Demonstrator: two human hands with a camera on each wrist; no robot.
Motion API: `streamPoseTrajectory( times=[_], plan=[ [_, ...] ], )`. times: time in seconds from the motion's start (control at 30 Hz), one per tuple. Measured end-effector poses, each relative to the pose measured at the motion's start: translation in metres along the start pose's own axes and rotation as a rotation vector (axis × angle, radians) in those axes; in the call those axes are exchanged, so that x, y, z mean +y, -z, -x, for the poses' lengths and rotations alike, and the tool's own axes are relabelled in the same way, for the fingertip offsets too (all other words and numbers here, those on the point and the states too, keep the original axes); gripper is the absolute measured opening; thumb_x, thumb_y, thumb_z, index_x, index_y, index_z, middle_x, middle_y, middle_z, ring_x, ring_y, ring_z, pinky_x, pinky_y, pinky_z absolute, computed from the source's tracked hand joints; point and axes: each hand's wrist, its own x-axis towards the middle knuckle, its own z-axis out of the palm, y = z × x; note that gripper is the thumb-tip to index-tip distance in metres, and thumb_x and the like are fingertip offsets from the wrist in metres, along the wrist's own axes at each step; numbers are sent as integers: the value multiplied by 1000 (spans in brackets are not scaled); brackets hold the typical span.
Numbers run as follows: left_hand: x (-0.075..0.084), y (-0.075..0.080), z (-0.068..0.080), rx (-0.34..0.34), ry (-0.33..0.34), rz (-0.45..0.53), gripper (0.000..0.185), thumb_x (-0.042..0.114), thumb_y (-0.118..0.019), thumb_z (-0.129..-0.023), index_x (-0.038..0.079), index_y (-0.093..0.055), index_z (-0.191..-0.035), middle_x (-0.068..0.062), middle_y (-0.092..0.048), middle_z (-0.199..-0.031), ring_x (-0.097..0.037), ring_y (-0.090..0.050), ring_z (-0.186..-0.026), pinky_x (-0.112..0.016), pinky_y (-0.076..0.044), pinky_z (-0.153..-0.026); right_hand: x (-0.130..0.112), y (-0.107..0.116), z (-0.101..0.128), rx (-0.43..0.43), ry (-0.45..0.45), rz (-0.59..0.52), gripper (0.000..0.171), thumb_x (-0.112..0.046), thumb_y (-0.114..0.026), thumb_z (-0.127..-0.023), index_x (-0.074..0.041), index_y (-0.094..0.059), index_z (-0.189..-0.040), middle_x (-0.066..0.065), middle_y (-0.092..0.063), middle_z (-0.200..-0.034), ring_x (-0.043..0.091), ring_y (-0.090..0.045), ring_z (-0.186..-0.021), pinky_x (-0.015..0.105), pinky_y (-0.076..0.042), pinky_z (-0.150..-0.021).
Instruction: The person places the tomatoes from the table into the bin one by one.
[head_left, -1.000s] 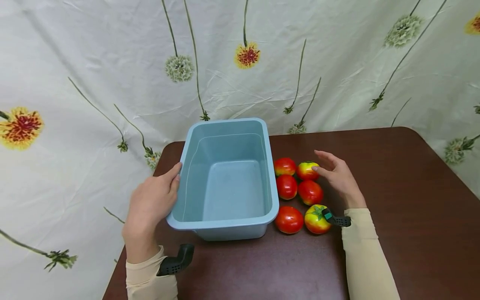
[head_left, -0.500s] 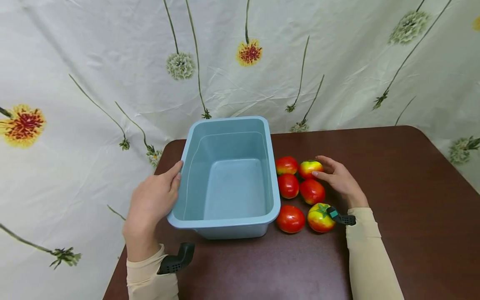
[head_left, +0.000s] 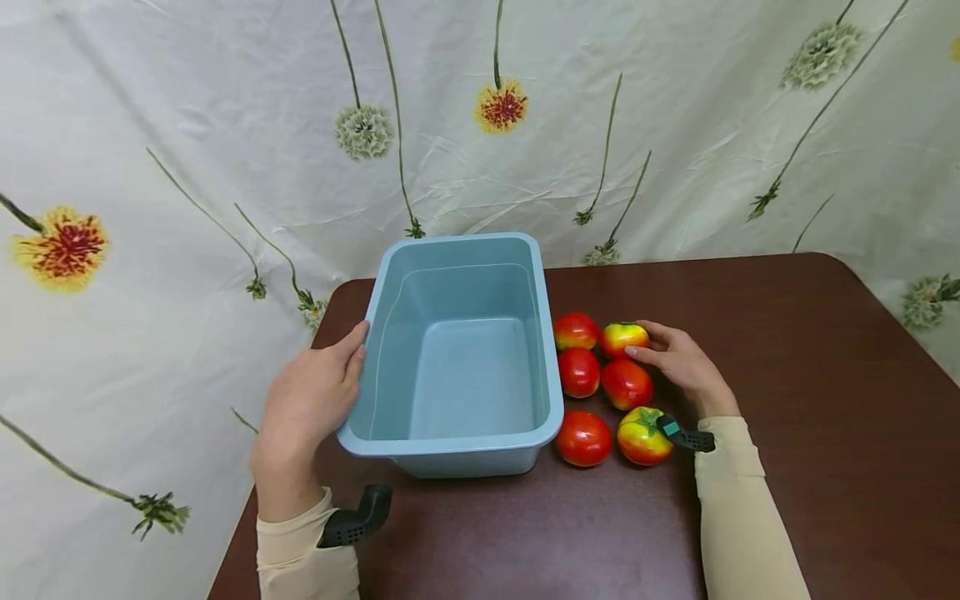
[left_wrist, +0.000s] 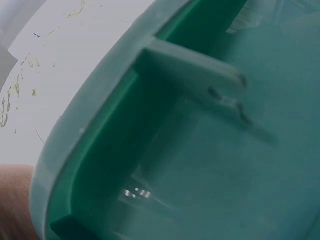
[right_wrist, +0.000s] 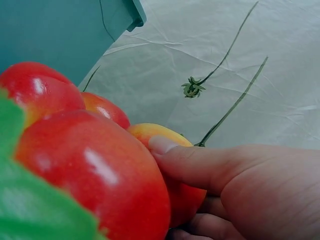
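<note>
A light blue plastic tub [head_left: 465,446] stands empty on the brown table [head_left: 787,350]. My left hand [head_left: 311,400] holds its left rim, thumb on top of the edge; the left wrist view shows only the rim's underside [left_wrist: 165,125] up close. Several tomatoes lie in pairs to the right of the tub. My right hand [head_left: 651,343] curls round the far yellow-red tomato [head_left: 621,337], with fingers behind it and the thumb [right_wrist: 190,162] pressed on its near side. Right beside it lie a red tomato [head_left: 626,384] and another red one [head_left: 575,331].
Nearer me are a red tomato [head_left: 583,438] and a yellow-red tomato with a green calyx [head_left: 642,436]. A flowered white cloth [head_left: 675,125] hangs behind the table and past its left edge. Bare tabletop lies to the right and in front.
My right hand came down from above the tomatoes and its fingers closed round the far yellow-red tomato. My left hand stayed on the tub's rim.
</note>
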Motion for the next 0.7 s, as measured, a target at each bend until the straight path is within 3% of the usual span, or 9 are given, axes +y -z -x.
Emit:
streamPoseTrajectory(
  times=[0.23,0.47,0.7],
  plan=[
    [0,1,-1,-3,-1,8,49,26,-39,-104,15,-36,-151,-9,-53,-61,-23,-55,-61,-32,-35,-52,0,1,1,20,0,-4,70,-32,-66,-93,-4,-36,-149,23,-51,-141,34,-53,-124,32,-47,-102],
    [1,1,0,-4,11,9,48,27,-38,-104,17,-36,-151,-13,-56,-67,-23,-53,-59,-33,-35,-49,-5,2,3,47,27,-39,69,-30,-68,-92,-4,-37,-148,21,-52,-140,29,-54,-120,13,-47,-88],
    [0,1,0,13,3,5,47,26,-39,-104,16,-38,-150,-16,-60,-73,-25,-55,-62,-33,-35,-50,-21,7,9,91,83,-26,69,-28,-68,-92,-5,-36,-149,21,-50,-142,32,-54,-121,8,-46,-84]
  ],
)
